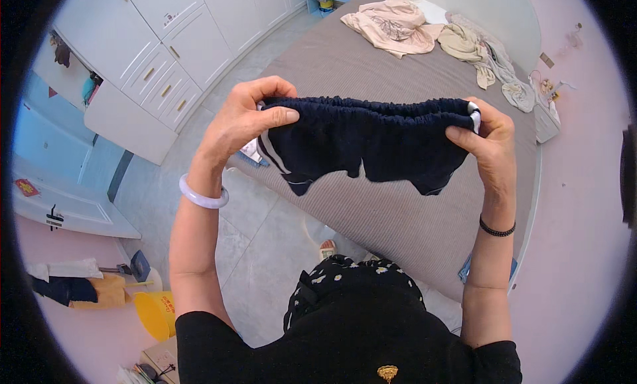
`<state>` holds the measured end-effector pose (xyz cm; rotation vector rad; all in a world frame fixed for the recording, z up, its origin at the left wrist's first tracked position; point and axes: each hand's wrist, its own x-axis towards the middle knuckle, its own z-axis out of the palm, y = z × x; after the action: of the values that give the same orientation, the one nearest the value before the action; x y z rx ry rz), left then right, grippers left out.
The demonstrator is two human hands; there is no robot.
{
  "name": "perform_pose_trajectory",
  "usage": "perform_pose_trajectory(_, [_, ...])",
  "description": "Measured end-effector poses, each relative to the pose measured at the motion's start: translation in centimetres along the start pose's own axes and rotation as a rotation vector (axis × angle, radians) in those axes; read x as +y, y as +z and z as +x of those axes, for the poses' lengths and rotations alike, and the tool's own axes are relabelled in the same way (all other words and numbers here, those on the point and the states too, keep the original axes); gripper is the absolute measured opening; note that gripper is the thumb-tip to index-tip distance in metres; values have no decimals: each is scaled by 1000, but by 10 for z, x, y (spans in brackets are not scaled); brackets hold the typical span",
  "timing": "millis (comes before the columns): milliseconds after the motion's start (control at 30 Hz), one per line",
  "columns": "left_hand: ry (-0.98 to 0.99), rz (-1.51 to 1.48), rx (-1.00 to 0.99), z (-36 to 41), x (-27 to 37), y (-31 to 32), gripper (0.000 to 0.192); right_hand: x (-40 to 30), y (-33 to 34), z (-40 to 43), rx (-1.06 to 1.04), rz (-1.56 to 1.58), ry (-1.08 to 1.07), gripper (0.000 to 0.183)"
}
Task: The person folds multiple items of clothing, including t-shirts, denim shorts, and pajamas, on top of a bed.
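A pair of dark navy shorts [368, 135] hangs stretched between my two hands, its gathered elastic waistband uppermost. My left hand [254, 107] grips one end of the waistband, thumb in front and fingers curled behind or inside it. At the opposite end my right hand [485, 127] pinches the band in the same way. White side stripes show beside both hands. The shorts are held up above the bed [398, 214], which has a ribbed grey-brown cover. Below the crotch the two leg hems hang loose.
Rumpled clothes [393, 25] and a pale green garment [463, 50] lie at the bed's far side. White cabinets [164, 45] line the left wall. Grey tiles [249, 214] cover the floor beside the bed. A yellow bucket [154, 312] stands at lower left, near the white door [69, 210].
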<state>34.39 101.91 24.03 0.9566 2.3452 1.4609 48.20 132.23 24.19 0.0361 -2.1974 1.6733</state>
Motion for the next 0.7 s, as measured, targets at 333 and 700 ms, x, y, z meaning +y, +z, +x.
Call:
perform_pose_trajectory(333, [-74, -57, 114, 57, -1, 13, 17, 23, 8, 49, 152, -242, 16, 22])
perform_pose_trajectory(700, [-267, -866, -14, 49, 23, 79, 32, 17, 83, 22, 71, -378, -206, 25])
